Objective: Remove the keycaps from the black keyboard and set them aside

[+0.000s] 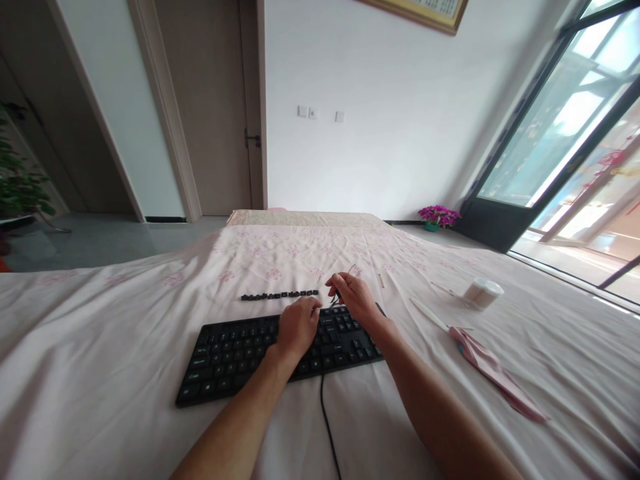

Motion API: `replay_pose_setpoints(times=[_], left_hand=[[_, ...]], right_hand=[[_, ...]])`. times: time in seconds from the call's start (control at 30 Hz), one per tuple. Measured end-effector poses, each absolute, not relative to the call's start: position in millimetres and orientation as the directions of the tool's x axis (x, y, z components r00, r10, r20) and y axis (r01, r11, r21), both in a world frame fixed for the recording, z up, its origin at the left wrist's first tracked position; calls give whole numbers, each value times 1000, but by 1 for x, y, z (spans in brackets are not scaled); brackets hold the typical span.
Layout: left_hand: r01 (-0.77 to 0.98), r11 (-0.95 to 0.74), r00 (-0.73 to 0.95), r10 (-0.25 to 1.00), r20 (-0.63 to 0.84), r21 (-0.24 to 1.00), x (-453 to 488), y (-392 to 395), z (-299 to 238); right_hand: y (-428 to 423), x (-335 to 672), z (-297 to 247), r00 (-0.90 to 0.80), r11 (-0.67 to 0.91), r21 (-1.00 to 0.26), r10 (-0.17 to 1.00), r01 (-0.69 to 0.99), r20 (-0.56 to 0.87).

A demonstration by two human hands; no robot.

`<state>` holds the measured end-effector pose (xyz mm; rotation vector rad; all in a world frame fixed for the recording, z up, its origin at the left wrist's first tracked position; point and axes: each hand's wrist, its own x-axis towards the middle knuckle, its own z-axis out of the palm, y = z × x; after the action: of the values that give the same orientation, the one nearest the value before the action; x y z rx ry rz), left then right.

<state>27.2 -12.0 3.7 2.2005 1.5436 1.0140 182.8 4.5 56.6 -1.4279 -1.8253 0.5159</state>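
Hands are at work on a black keyboard (235, 350) that lies on a bed with a pink flower sheet (125, 347). The left hand (297, 327) lies on top of the keys near the middle, fingers bent, pressing down. Its grip is loose and it holds nothing. The right hand (356, 297) is at the far edge of the keyboard, just beside the left one. Its grip is pinched shut on a small wire tool (335, 299), thin and hard to see, with its tip down by the top row of keys. Just past the keyboard is a neat line of loose black key caps (280, 295). Off to the right, well apart, are a round tub of cotton buds (483, 293), a thin white stick (429, 315) and a pink cloth (487, 363).

To do this bit well, I think the wire tool should hook under both sides of one key cap and pull straight up, not sideways, so nothing snaps. The left hand should press the keyboard flat, since the bed is soft and the keyboard may tip. Each loose cap is best put at the end of the line, in order.
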Motion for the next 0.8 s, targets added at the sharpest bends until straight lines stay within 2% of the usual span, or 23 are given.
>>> replay_pose_setpoints(times=[0.07,0.2,0.47,0.63,0.8], left_hand=[[692,-415,202,897,393,591,27,-12,4],[650,-426,227,899,373,630,27,-12,3],[657,-434,263,898,353,616,30,-10,1],[740,-313,199,947,251,596,37,-5,4],[790,-256,141,960,240,557,46,-4,7]], right_hand=[[3,181,51,-89,292,-764,951,575,296],[4,179,45,-84,305,-761,945,573,316],[4,174,44,-96,308,-657,936,688,338],[2,168,45,-112,323,-548,917,772,384],[5,168,36,-68,326,-530,891,783,449]])
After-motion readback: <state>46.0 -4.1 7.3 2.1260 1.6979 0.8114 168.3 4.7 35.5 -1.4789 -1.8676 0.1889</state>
